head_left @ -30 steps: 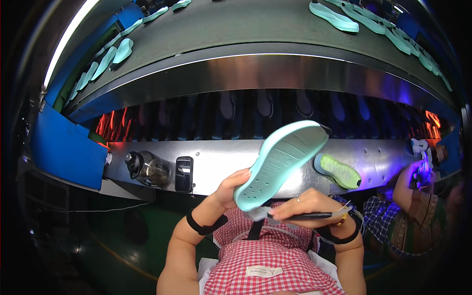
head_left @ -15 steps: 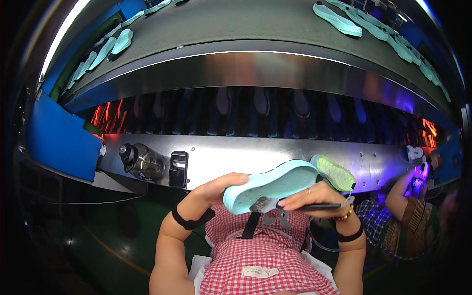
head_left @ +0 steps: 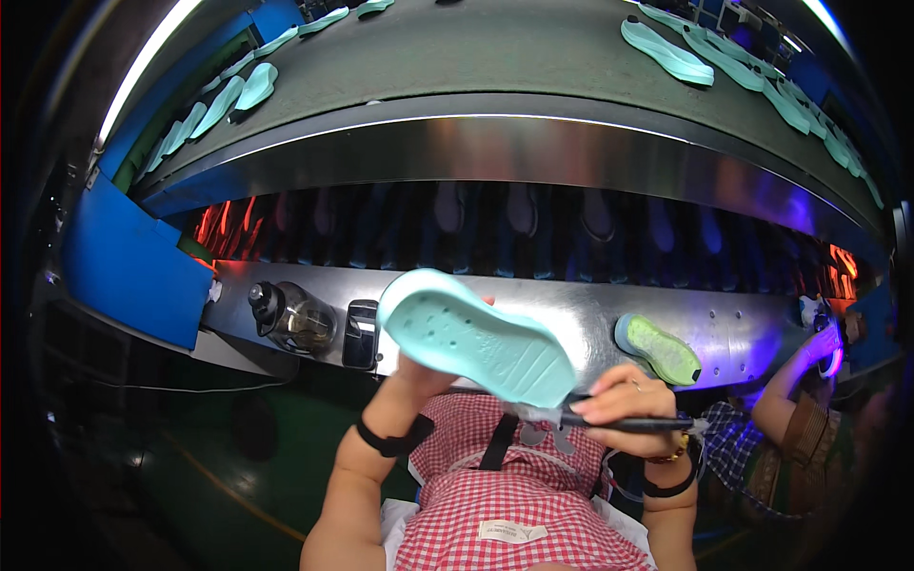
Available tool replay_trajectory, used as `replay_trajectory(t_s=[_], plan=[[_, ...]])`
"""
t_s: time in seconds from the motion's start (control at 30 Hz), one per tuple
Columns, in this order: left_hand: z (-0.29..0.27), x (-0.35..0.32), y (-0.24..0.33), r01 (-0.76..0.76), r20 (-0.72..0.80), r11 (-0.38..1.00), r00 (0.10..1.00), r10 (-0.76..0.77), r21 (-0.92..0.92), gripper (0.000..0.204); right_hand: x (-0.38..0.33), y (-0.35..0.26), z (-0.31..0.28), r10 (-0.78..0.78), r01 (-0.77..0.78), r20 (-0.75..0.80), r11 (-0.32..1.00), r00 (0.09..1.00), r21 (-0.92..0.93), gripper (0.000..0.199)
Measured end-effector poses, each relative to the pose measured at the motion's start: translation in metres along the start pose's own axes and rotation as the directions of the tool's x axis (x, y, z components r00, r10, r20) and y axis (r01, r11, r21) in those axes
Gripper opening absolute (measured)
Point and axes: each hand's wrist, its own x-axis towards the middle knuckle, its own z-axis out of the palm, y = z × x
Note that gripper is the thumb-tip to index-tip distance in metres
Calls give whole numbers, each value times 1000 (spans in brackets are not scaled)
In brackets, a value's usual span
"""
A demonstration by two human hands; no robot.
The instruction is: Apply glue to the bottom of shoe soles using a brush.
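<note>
My left hand [head_left: 419, 377] is closed on a turquoise shoe sole [head_left: 471, 338], gripping it from behind and below, so most of its fingers are hidden. The sole is tilted, its face with small holes and grooves turned up toward me. In my right hand [head_left: 624, 404] is a brush [head_left: 657, 424] with a black handle, lying nearly level. Its pale, blurred head [head_left: 535, 412] is at the sole's lower right edge; whether they touch I cannot tell.
On the metal bench [head_left: 595, 305] stand a dark bottle [head_left: 303, 322], a phone [head_left: 361, 335] and a yellow-green sole [head_left: 665, 350]. Behind it, a conveyor belt [head_left: 476, 52] carries several turquoise soles [head_left: 666, 52] above a slot glowing red at both ends. A co-worker's hand [head_left: 821, 344] is at far right.
The sole has been turned and its left end raised, bringing its holed face more into view. The brush has moved right and down, from inside the sole to its lower edge.
</note>
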Motion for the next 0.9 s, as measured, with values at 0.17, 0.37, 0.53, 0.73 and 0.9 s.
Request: replay_trajectory(t_s=[0.17, 0.37, 0.53, 0.73, 0.9], plan=[[27, 21, -32, 170, 103, 914, 984, -142, -369, 94, -1, 56, 27, 366, -350, -163, 929, 916, 117, 20], [18, 25, -40, -30, -42, 927, 999, 15, -375, 87, 0, 38, 49, -84, 88, 26, 926, 996, -367, 20], [19, 24, -28, -138, -72, 886, 990, 119, -443, 90, -1, 15, 25, -4, 30, 176, 989, 984, -148, 18], [44, 29, -24, -161, 37, 883, 980, 197, -442, 90, 22, 22, 38, 6, -9, -41, 997, 999, -72, 19], [48, 23, -8, -302, -148, 882, 953, 265, -362, 86, 8, 18, 27, 162, -149, -80, 978, 984, 148, 22]])
